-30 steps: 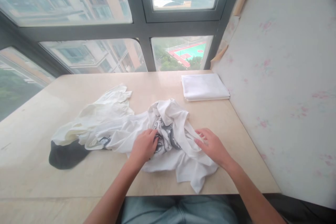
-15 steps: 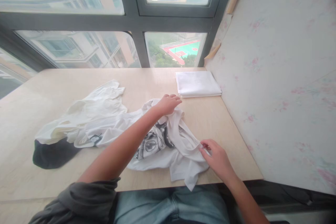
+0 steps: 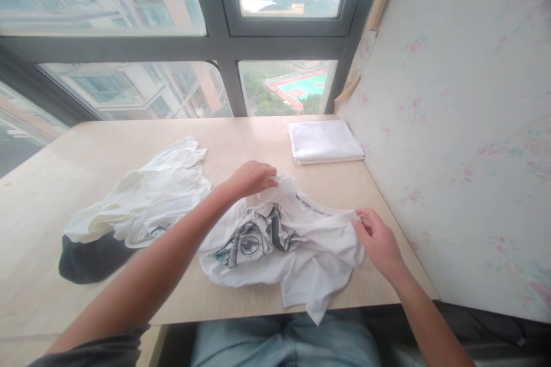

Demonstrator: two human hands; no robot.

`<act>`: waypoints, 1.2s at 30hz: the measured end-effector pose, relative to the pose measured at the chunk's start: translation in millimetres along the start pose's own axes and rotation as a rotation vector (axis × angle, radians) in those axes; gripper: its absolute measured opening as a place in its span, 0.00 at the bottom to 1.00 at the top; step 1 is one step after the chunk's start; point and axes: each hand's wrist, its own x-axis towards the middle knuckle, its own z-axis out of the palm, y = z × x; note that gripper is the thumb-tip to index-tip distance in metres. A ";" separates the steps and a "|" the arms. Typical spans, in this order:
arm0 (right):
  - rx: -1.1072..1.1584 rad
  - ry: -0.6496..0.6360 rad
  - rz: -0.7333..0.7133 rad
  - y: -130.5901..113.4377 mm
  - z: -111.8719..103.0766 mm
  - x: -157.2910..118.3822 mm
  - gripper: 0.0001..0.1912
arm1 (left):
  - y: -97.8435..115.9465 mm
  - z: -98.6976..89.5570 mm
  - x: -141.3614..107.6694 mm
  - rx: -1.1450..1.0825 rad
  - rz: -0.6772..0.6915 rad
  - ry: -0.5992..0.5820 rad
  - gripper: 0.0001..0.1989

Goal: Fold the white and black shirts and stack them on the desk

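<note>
A crumpled white T-shirt (image 3: 318, 241) with a dark printed picture on its front lies on the wooden table before me. My left hand (image 3: 255, 176) is closed on the shirt's upper left part, near one end of the collar. At the other end, my right hand (image 3: 376, 236) pinches the fabric by the shoulder. Between the two hands the neckline is drawn out, and small dark lettering shows inside it. One sleeve corner droops over the table's front edge. My left forearm hides some of the cloth behind it.
To the left lie a rumpled cream-white garment (image 3: 159, 189) and a black cloth item (image 3: 92, 258) partly under it. A folded white cloth (image 3: 326, 140) rests at the back right, by the papered wall (image 3: 465, 126). Windows rise behind the table (image 3: 245, 143).
My left hand has moved left and my right hand right and up, both with the shirt. The collar is now stretched and visible. The shirt has come away from the cream-white garment.
</note>
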 end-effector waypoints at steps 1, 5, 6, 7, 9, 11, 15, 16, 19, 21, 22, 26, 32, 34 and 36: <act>-0.005 -0.029 -0.016 -5.3 -6.3 6.2 0.21 | -2.8 -10.9 -8.1 -0.011 -0.008 0.016 0.12; 0.085 -0.143 -0.080 -29.6 -41.7 32.0 0.23 | -16.0 -57.2 -41.9 -0.234 -0.093 0.115 0.15; 0.117 -0.180 -0.100 -36.2 -51.0 38.3 0.23 | -19.7 -68.4 -50.2 -0.305 -0.122 0.138 0.15; 0.147 -0.218 -0.124 -43.1 -59.5 44.4 0.23 | -23.1 -79.0 -58.2 -0.360 -0.150 0.158 0.15; 0.177 -0.278 -0.173 -57.1 -72.4 55.6 0.24 | -28.7 -97.7 -72.3 -0.410 -0.195 0.194 0.15; 0.132 -0.331 -0.198 -70.2 -78.2 64.8 0.24 | -31.9 -112.2 -83.5 -0.421 -0.226 0.244 0.14; -0.123 -0.528 -0.215 -84.6 -70.7 76.2 0.19 | -31.6 -122.0 -95.9 -0.412 -0.245 0.208 0.14; -0.195 -0.543 -0.218 -85.2 -66.8 77.6 0.17 | -30.3 -119.5 -97.3 -0.417 -0.234 0.143 0.14; -0.355 -0.477 -0.227 -82.9 -57.4 78.7 0.17 | -22.4 -99.5 -98.5 -0.467 -0.168 -0.076 0.14; -0.363 -0.422 -0.244 -81.1 -55.3 78.0 0.16 | -13.9 -77.9 -97.7 -0.510 -0.139 -0.172 0.15; -0.340 -0.399 -0.251 -80.5 -55.4 77.5 0.16 | -9.1 -65.8 -97.2 -0.527 -0.129 -0.207 0.15; -0.240 -0.246 -0.256 -76.0 -54.8 78.2 0.14 | 8.7 -21.7 -95.6 -0.578 -0.099 -0.209 0.15; 0.087 -0.167 -0.287 -54.6 -36.8 81.2 0.17 | 26.2 4.7 -93.5 -0.739 -0.204 -0.171 0.19; 0.157 -0.175 -0.274 -52.0 -29.8 80.0 0.17 | 30.7 9.8 -90.9 -0.760 -0.262 -0.188 0.21; 0.165 -0.117 -0.260 -52.7 -24.8 78.3 0.18 | 34.2 16.2 -88.1 -0.758 -0.291 -0.186 0.23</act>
